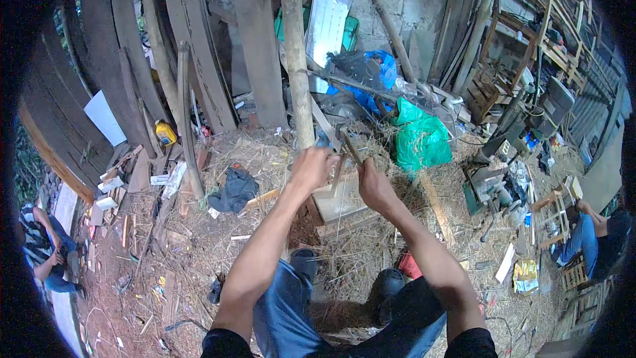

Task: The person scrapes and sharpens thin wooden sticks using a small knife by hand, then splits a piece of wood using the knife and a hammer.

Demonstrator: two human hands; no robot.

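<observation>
My right hand [375, 184] is closed around a short brown wooden stick [352, 146], which slants up and to the left; whether it is a tool's handle I cannot make out. Close by on the left, my left hand [315, 168] has its fingers bent together at the top of a thin wooden strip [338, 174]. Its fingertips are partly hidden. Under both hands lies a pale wooden block [344, 204] on the straw-covered ground, in front of my feet.
A wooden post [297, 59] rises just beyond my hands. A green plastic bag [421, 138] sits to the right and a dark cloth [234, 190] to the left. One person [52, 245] sits at the far left, another [599, 242] at the far right by wooden frames.
</observation>
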